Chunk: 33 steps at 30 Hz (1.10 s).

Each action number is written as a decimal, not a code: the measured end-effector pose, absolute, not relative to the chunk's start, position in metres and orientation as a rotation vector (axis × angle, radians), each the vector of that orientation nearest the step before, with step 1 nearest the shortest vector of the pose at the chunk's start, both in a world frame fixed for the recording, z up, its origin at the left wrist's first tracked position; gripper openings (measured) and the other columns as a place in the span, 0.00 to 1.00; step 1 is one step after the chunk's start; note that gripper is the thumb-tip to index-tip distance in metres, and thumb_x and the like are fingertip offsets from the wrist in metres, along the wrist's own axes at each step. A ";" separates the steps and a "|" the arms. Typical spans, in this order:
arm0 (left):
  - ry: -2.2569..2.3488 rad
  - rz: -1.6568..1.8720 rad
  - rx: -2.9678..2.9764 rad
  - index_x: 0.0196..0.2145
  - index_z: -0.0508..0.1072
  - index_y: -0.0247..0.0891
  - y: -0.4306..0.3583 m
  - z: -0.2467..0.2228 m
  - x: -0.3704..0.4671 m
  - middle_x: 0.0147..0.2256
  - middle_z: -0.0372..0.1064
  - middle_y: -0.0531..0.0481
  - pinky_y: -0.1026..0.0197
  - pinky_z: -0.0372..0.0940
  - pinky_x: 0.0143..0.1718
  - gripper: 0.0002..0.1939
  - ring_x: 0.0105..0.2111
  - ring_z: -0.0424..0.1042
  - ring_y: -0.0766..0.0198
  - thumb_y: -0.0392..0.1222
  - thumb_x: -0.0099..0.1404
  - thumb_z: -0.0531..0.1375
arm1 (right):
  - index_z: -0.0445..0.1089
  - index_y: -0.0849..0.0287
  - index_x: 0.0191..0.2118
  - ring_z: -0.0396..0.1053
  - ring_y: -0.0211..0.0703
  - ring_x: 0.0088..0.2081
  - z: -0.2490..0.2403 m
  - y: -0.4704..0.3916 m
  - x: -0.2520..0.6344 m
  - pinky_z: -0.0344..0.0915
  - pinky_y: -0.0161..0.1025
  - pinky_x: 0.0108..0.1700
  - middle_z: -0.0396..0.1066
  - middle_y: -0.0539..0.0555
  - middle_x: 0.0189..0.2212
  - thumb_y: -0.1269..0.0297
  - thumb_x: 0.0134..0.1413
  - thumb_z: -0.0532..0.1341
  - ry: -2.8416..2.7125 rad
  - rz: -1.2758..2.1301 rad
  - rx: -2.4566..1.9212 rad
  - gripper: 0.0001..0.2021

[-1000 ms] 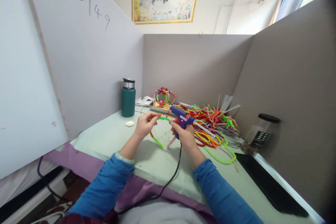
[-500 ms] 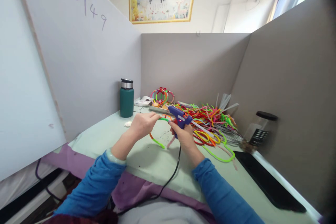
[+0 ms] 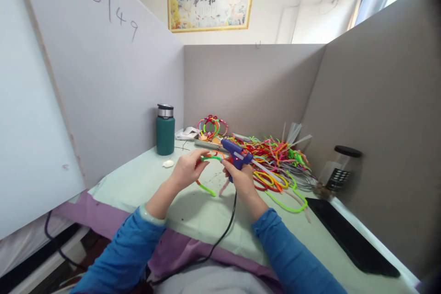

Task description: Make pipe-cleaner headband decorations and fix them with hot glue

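My left hand (image 3: 186, 171) is closed, thumb and fingers pinching a band wrapped in orange and green pipe cleaner (image 3: 207, 189). The band curves down, and its bright green end hangs just above or on the cloth; I cannot tell which. A blue hot glue gun (image 3: 237, 152) is in my right hand (image 3: 244, 184), fingers wrapped round its handle and nozzle pointing up and left. From its back sticks a clear glue stick (image 3: 263, 167). The band's upper part reaches my right thumb; whether the thumb presses it is hidden. A pinkish end (image 3: 223, 187) hangs beside the green one.
Behind the gun lies a heap of coloured pipe cleaners (image 3: 272, 149). Finished-looking hoops (image 3: 212, 125) rest on a tray (image 3: 206, 143) at the back. A green bottle (image 3: 165, 134) stands left, a jar (image 3: 339, 170) right. The gun's black cord (image 3: 229, 225) runs over the front edge.
My left fingers have shifted their grip on the band, with the thumb now showing beneath it. The glue gun and right hand have hardly moved.
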<state>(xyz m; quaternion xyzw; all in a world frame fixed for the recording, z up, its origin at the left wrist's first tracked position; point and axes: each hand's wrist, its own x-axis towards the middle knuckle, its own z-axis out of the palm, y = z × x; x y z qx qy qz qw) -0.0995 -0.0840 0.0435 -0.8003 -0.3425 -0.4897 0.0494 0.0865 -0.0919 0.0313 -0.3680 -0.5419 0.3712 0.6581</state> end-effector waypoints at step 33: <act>-1.460 -2.340 -2.556 0.33 0.73 0.35 -0.063 0.030 -0.082 0.21 0.68 0.53 0.68 0.55 0.17 0.14 0.14 0.61 0.72 0.51 0.59 0.60 | 0.68 0.61 0.34 0.70 0.40 0.25 0.021 -0.077 0.091 0.67 0.34 0.22 0.73 0.54 0.28 0.56 0.39 0.68 -0.982 1.024 -0.864 0.17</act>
